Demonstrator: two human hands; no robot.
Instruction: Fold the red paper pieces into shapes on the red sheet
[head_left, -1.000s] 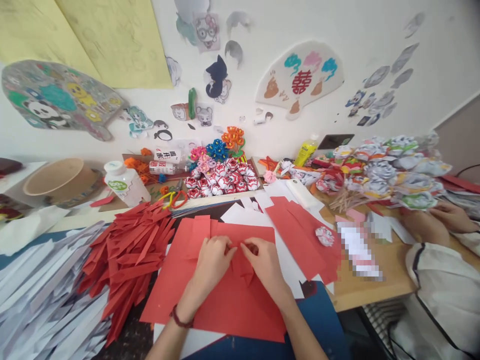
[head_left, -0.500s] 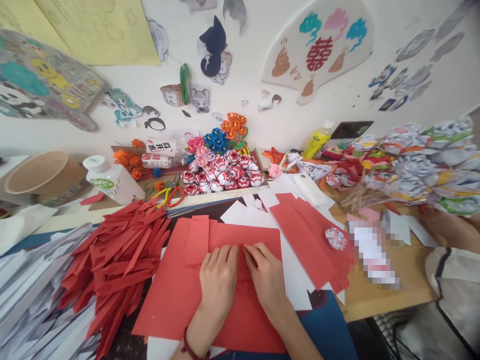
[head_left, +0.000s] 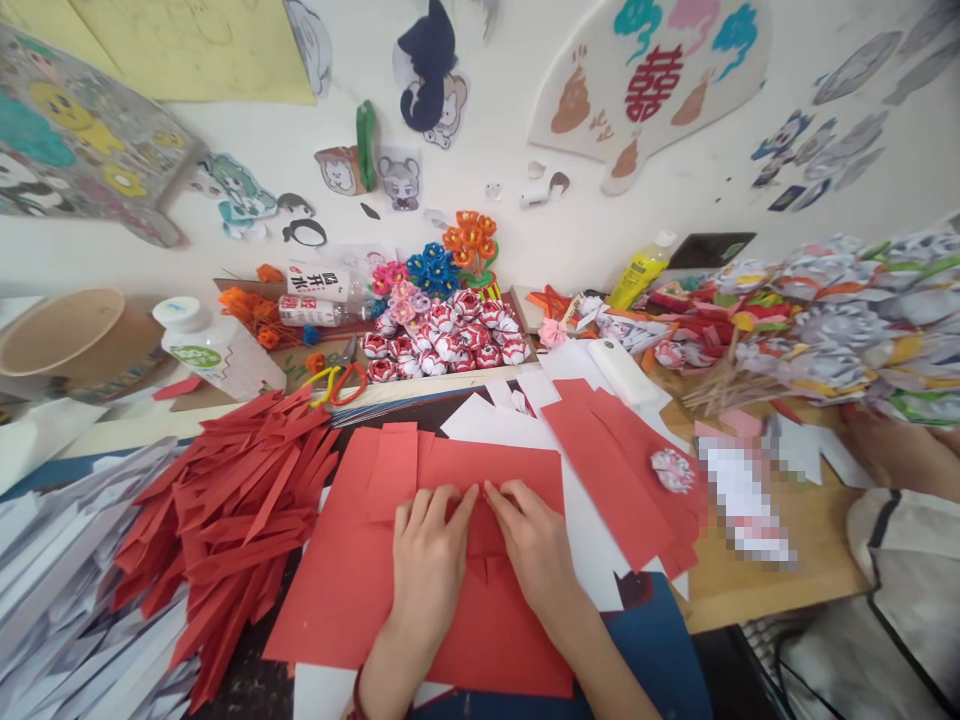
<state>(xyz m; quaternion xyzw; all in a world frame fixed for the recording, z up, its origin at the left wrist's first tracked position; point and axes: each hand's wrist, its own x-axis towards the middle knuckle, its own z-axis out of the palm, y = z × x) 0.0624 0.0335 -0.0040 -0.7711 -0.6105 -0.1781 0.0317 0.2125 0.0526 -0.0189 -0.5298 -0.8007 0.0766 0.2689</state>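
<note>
A large red sheet of paper lies flat in front of me. On it, between my hands, is a smaller piece of red paper with a crease line across its lower part. My left hand pinches this piece near its top edge, thumb and forefinger together. From the other side my right hand pinches the same edge, its fingertips almost meeting the left ones. A red paper strip rests on the sheet just beyond my left hand.
Folded red strips and white strips are heaped at left. Scissors and red-white paper flowers sit behind. More red paper lies at right, near a bottle of yellow liquid. Another person's arm shows far right.
My fingertips have come closer together at the top edge of the small red paper. My left fingers have risen into a pinch. The view has shifted slightly.
</note>
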